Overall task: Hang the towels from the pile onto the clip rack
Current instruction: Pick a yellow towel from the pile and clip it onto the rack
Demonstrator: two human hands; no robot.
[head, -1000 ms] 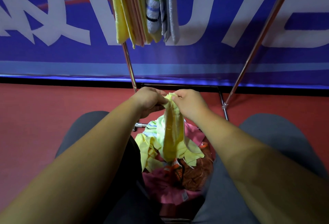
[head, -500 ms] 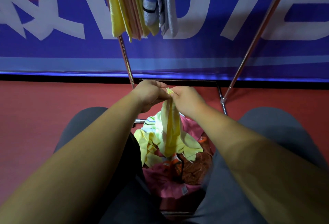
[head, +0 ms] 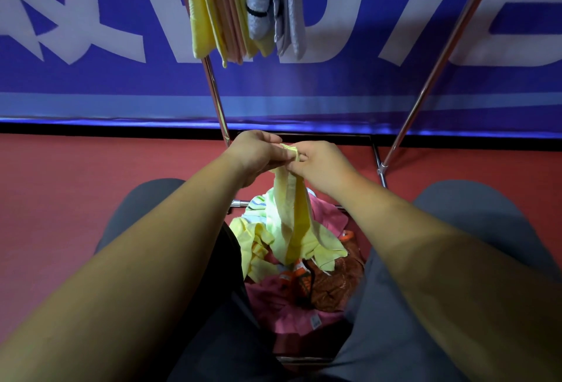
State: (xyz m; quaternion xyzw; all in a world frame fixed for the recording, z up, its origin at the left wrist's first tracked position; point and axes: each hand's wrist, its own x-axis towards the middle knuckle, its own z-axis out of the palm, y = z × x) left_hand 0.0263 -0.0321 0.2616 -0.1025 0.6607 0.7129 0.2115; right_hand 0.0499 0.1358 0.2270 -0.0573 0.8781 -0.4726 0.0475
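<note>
Towel (head: 292, 217), pale yellow, hangs with its long axis near vertical, its top corner raised and its lower end spread on the pile (head: 304, 302) between the person's knees. Left hand (head: 258, 153) and right hand (head: 320, 164) meet side by side, fingers curled, pinching that corner, forearms stretched forward. Beyond rise the rack's slanted poles (head: 216, 99), with hung towels (head: 243, 7) above.

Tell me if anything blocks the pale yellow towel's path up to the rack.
Nothing visible does. The left hand and right hand pinch the pale yellow towel at its top edge; only open space lies between it and the hung towels above. The clips are out of frame.
</note>
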